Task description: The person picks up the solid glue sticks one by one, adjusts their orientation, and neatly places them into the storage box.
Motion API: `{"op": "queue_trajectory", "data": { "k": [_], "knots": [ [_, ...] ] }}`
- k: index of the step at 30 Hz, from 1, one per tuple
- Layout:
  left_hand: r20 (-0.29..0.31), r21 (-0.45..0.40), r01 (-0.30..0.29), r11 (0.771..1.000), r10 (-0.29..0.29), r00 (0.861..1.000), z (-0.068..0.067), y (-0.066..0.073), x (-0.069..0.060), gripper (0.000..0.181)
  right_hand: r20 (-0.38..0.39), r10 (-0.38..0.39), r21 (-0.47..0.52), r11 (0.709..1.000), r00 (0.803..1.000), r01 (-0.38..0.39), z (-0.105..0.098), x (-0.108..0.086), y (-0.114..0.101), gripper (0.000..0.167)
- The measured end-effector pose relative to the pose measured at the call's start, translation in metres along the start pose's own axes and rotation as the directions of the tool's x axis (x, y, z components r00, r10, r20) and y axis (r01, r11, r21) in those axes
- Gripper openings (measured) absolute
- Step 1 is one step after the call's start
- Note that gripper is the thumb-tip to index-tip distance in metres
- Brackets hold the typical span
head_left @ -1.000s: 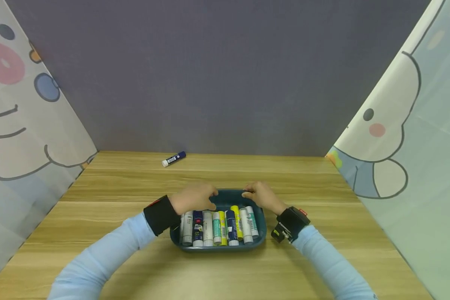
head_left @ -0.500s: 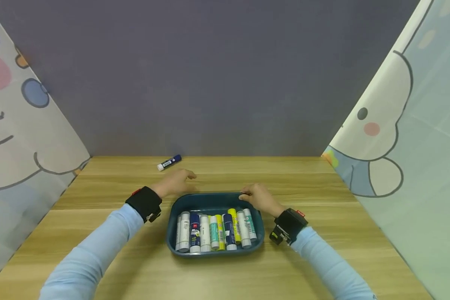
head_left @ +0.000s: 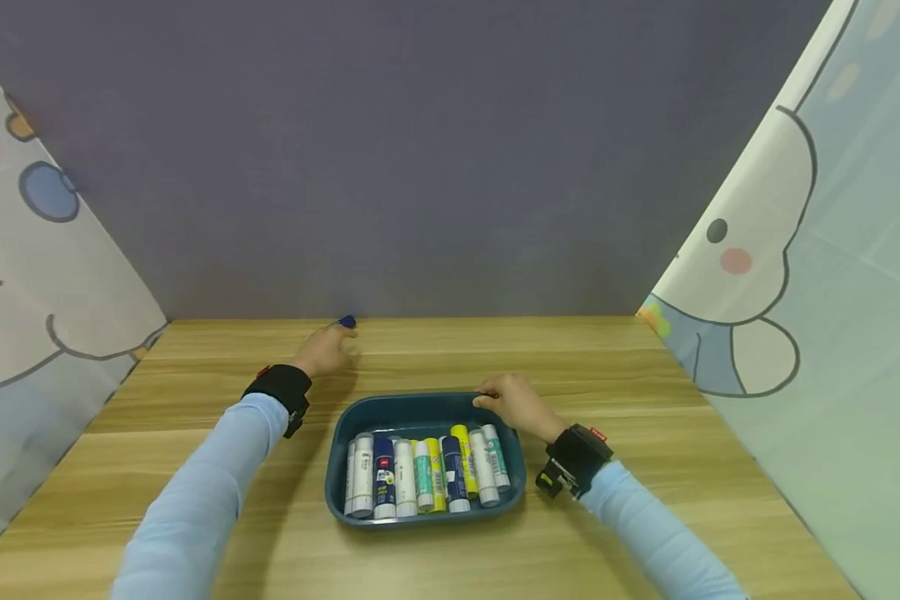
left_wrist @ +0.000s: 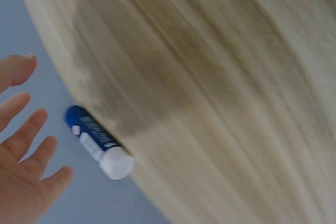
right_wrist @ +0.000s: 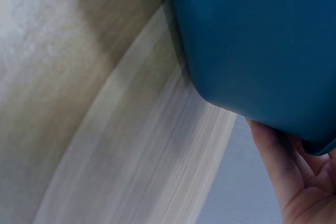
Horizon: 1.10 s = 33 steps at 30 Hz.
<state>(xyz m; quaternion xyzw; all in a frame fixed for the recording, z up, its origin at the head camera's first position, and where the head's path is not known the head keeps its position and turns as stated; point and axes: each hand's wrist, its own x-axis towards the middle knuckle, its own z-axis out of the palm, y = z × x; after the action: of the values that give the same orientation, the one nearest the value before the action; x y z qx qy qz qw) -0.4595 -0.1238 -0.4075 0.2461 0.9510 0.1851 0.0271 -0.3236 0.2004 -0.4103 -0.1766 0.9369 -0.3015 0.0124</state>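
Observation:
A dark blue glue stick with a white cap (left_wrist: pixel 97 142) lies on the table near its back edge. My left hand (head_left: pixel 324 350) is over it in the head view, hiding most of it. The left wrist view shows that hand's fingers (left_wrist: pixel 31 129) spread beside the stick, apart from it, holding nothing. A dark teal plastic bin (head_left: pixel 412 410) stands mid-table. White, green, yellow and blue glue sticks (head_left: pixel 405 479) lie side by side in it. My right hand (head_left: pixel 520 407) grips the bin's far right rim, fingers and thumb curled about it in the right wrist view.
The wooden table (head_left: pixel 570 533) runs back to a grey upright panel (head_left: pixel 450 167). Cartoon-printed sheets (head_left: pixel 832 375) flank it on both sides. Black camera bands (head_left: pixel 579 458) sit on both wrists.
My left hand has left the bin and moved away to the far left, over the lone glue stick. My right hand stays at the bin's rim. The head view has shifted slightly.

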Motion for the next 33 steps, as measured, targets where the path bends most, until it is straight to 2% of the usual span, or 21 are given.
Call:
{"op": "queue_trajectory", "data": {
  "k": [3, 6, 12, 17, 25, 33],
  "knots": [
    [-0.023, 0.027, 0.003, 1.000, -0.003, 1.000, 0.006, -0.009, 0.003, 0.042, -0.011, -0.019, -0.003, 1.000, 1.000, 0.019, 0.001, -0.002, -0.001, 0.016],
    [-0.027, 0.049, 0.034, 0.998, -0.032, 0.999, 0.010, -0.016, 0.005, 0.042, -0.019, -0.034, -0.006, 0.999, 0.999, 0.034, 0.003, -0.006, -0.001, 0.016],
    [-0.023, 0.053, 0.112, 0.992, -0.111, 0.994, 0.008, -0.027, 0.002, 0.049, -0.017, -0.018, -0.009, 1.000, 1.000, 0.018, 0.008, -0.010, -0.005, 0.013],
    [-0.012, 0.081, 0.131, 0.988, -0.131, 0.991, 0.007, -0.033, -0.002, 0.050, -0.005, -0.031, 0.002, 1.000, 1.000, 0.031, 0.009, -0.012, -0.007, 0.016],
    [-0.024, 0.103, 0.178, 0.979, -0.176, 0.984, 0.007, -0.035, 0.001, 0.055, 0.004, -0.055, 0.013, 0.998, 0.998, 0.055, 0.006, -0.013, -0.009, 0.015],
    [-0.014, 0.053, 0.218, 0.974, -0.218, 0.976, 0.009, -0.035, 0.003, 0.056, 0.003, -0.034, -0.006, 0.999, 0.999, 0.034, 0.007, -0.016, -0.008, 0.016]
  ]
}}
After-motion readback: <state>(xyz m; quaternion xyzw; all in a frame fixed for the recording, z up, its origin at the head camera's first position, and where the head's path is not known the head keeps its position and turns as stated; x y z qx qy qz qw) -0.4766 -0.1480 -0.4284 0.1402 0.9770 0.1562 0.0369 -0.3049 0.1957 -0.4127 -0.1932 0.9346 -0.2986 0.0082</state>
